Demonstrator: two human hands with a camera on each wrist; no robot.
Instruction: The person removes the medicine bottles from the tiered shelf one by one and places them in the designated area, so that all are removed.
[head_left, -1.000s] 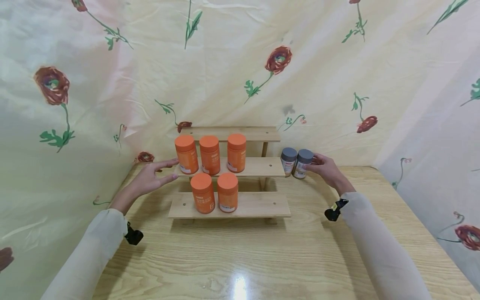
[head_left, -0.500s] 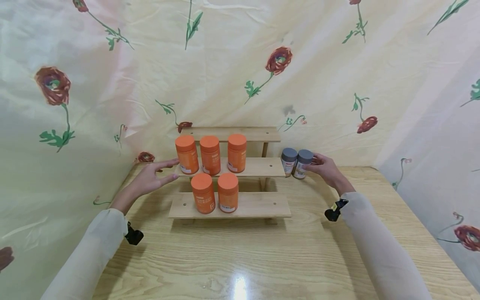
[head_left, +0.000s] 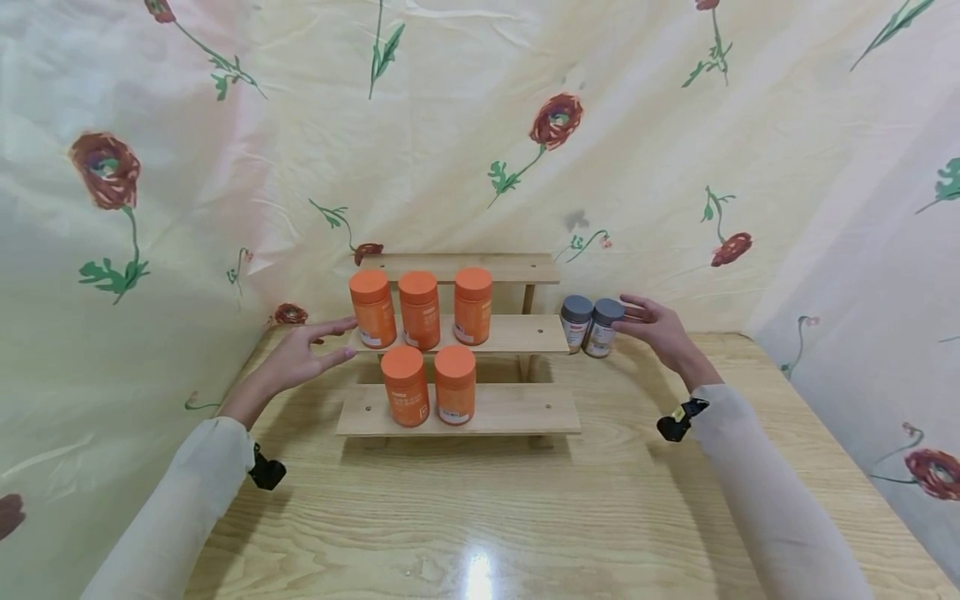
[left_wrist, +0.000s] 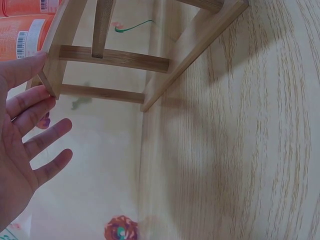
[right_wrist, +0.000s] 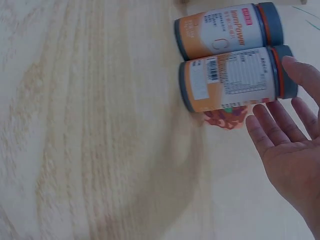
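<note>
A three-step wooden shelf rack [head_left: 517, 333] stands on the table. My left hand [head_left: 296, 357] spans the left end of its middle shelf, thumb at the front edge and index finger toward the back; the left wrist view has these tips touching the board, other fingers spread. To the rack's right stand two grey-lidded supplement bottles, the left bottle [head_left: 575, 325] leaning close to the right bottle [head_left: 602, 333]. Beside the right bottle's lid is my right hand [head_left: 660, 333], fingers spread; in the right wrist view its thumb overlaps the lid, and contact cannot be told.
Three orange jars [head_left: 421, 312] stand on the middle shelf, and two orange jars [head_left: 454, 392] on the bottom one. The top shelf [head_left: 465, 267] bears nothing. Flowered cloth [head_left: 450, 142] hangs behind the wooden table [head_left: 450, 517].
My right hand has loosened its hold on the right bottle and shifted slightly right, its fingers moving off the lid. The left hand and the jars have stayed put.
</note>
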